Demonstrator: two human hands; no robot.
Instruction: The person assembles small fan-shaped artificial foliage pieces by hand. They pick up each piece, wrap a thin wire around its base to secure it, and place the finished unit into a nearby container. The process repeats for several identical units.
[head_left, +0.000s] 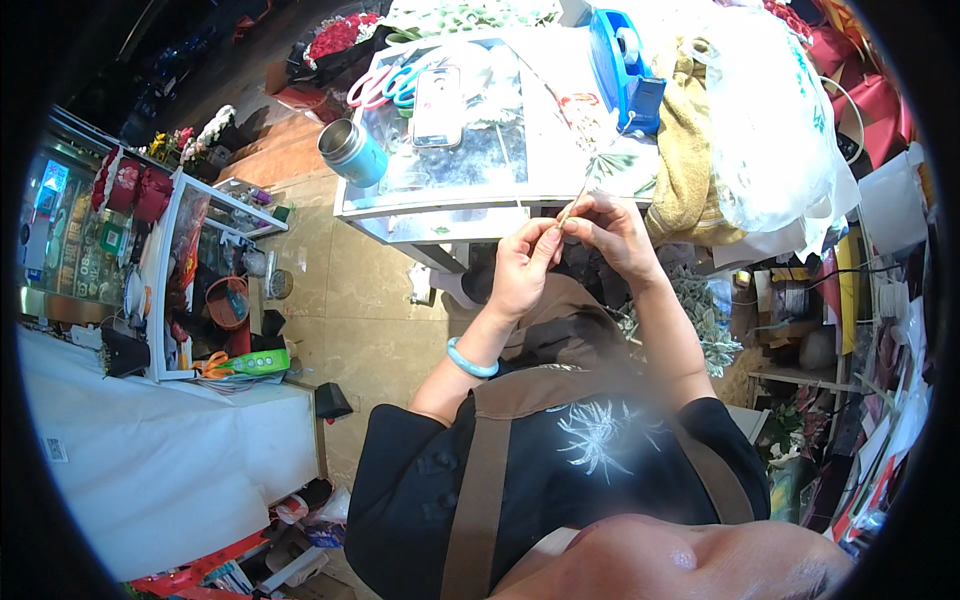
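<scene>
You have a thin stem in front of you, just past the near edge of the table, with a green and white fan-shaped piece at its top. Your left hand pinches the stem low down, between thumb and finger. Your right hand is closed up right beside it, with its fingertips at the stem too. I cannot tell which fingers press hardest.

The stem looks thin, so it could bend or snap if your two hands twist against each other. If you pinch too softly, it could slip and drop off the edge. The fan looks light and could crease if your right fingers slide up into it.

Past your hands is the glass-topped table with its white frame. The blue tape holder sits behind the fan, and the tan towel lies to the right, next to a big white plastic bag. The fan could snag on the towel if you swing it right.

On the left, the blue cup has no lid and stands near the corner. A bumped arm could tip it toward the phone.
</scene>
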